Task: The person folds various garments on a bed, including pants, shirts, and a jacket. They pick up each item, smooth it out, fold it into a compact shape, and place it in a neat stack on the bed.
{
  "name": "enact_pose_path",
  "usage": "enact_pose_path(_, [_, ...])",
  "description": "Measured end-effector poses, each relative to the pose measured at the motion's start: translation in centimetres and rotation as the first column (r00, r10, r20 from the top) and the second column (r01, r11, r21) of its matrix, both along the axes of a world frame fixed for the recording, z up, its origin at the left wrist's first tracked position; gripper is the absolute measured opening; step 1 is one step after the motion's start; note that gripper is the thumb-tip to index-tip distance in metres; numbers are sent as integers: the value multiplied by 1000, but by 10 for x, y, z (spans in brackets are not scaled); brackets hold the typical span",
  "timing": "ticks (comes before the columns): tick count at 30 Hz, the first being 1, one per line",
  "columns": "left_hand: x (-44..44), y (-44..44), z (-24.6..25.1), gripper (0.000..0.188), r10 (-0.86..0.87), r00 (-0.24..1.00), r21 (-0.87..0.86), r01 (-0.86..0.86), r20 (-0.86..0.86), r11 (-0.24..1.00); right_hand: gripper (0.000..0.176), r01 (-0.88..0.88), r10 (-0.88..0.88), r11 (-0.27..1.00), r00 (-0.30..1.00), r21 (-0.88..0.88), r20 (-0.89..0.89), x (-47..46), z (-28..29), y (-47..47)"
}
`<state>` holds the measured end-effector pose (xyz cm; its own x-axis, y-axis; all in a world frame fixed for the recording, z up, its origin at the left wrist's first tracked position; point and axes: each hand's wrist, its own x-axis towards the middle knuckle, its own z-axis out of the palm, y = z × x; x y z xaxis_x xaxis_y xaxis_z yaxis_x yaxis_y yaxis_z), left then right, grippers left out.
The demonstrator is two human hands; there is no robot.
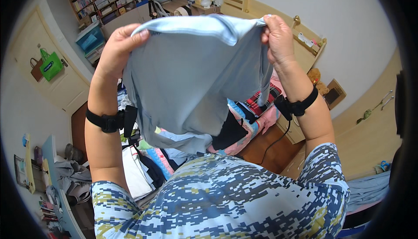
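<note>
A light blue-grey garment hangs spread out in the air before me, its paler banded edge uppermost. My left hand pinches one end of that edge between thumb and fingers. At the other end, my right hand grips the cloth, fingers curled over it. The fabric droops between the two hands and falls in loose folds. Its lower part hangs in front of clothes on the bed, and I cannot tell whether it touches them. Folded white clothing lies below my left forearm, with a black garment behind the hanging cloth.
Around the bed stand a headboard with shelves, a wooden drawer unit and a pale wardrobe. A cable runs down from the black strap on my right forearm. A crowded bookcase and a door are beyond.
</note>
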<state>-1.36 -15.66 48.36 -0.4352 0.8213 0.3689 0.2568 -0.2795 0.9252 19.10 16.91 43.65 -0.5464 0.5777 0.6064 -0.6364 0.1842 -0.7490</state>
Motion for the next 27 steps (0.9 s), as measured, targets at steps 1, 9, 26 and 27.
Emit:
enact_pose_path(1, [7,4,4,25,0,999,54,3,-47,999,17,83,-83,996,997,-26,2,2,2,0])
enact_pose_path(9, [44,47,-14,34,-361,916,-154,388,177,909,24,100,-91,690,995,717,-51,9,-7,-77])
enact_pose_path(26, [15,47,-55,19,-222,945,-313,140,-241,939,12,-369,209,889,854,272,477,45,-12,-43])
enact_pose_path(27, [11,48,-57,20,-97,953,-299,7,-288,954,12,-390,114,848,796,360,594,45,-10,-39])
